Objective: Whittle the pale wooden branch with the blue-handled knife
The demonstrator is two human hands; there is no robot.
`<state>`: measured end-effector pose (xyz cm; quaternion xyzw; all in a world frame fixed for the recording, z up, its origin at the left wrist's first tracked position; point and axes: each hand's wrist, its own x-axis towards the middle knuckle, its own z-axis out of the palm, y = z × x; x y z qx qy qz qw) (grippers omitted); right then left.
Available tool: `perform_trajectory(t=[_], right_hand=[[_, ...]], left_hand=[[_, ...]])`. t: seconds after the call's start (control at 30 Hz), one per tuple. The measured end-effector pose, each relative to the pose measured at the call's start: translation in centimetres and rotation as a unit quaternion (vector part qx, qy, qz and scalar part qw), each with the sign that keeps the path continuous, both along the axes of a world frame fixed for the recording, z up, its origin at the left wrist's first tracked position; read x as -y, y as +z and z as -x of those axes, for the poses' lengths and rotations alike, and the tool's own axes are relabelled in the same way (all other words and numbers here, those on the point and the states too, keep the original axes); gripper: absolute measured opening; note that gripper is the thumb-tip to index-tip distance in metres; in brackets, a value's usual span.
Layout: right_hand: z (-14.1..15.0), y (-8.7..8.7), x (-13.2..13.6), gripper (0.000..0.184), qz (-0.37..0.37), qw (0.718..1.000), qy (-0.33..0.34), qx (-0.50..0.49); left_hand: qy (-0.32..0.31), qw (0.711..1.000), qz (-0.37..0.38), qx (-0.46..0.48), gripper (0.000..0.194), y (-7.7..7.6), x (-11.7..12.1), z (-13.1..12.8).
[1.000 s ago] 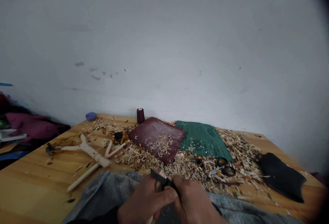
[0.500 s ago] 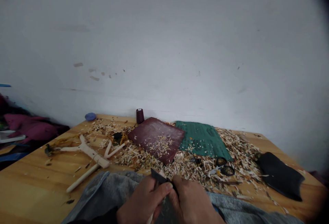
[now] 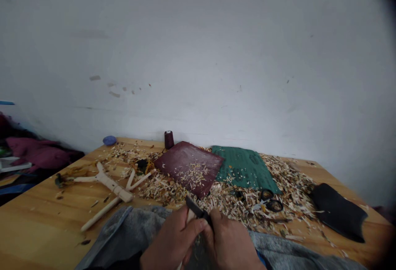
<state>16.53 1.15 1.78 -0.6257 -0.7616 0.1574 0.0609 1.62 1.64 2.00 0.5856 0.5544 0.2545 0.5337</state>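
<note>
My left hand point(image 3: 171, 243) is closed round a pale wooden stick point(image 3: 189, 216), whose tip shows just above the fingers. My right hand point(image 3: 229, 245) grips a knife with a dark blade point(image 3: 194, 207); the blade lies across the stick's tip, and my left thumb presses against its back. Both hands sit low at the frame's bottom edge over a grey cloth point(image 3: 130, 230) on my lap.
A wooden table point(image 3: 37, 216) is strewn with wood shavings point(image 3: 235, 200). On it lie carved forked sticks point(image 3: 108, 185), a maroon pad point(image 3: 188, 166), a green mat point(image 3: 244, 166), black scissors point(image 3: 269, 202), a dark thread spool point(image 3: 168, 139), a black pouch point(image 3: 338, 212) and a blue lump point(image 3: 109, 140).
The knife blade has shifted a little up and to the right along the stick's tip. The hands stay together at the same place.
</note>
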Motion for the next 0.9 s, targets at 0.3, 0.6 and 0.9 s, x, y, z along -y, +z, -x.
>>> perform_trajectory(t=[0.3, 0.6, 0.9], right_hand=[[-1.1, -1.3, -0.3, 0.031, -0.079, 0.993, 0.051, -0.076], [-1.3, -0.9, -0.1, 0.032, -0.088, 0.989, 0.081, -0.089], [-1.1, -1.1, -0.3, 0.033, -0.069, 0.992, 0.08, -0.077]], left_hand=[[-0.048, 0.996, 0.003, 0.078, 0.042, 0.5, -0.2, 0.2], [-0.011, 0.993, 0.08, 0.088, 0.02, 1.1, -0.2, 1.1], [-0.087, 0.991, 0.096, 0.026, 0.026, 0.1, -0.5, 1.6]])
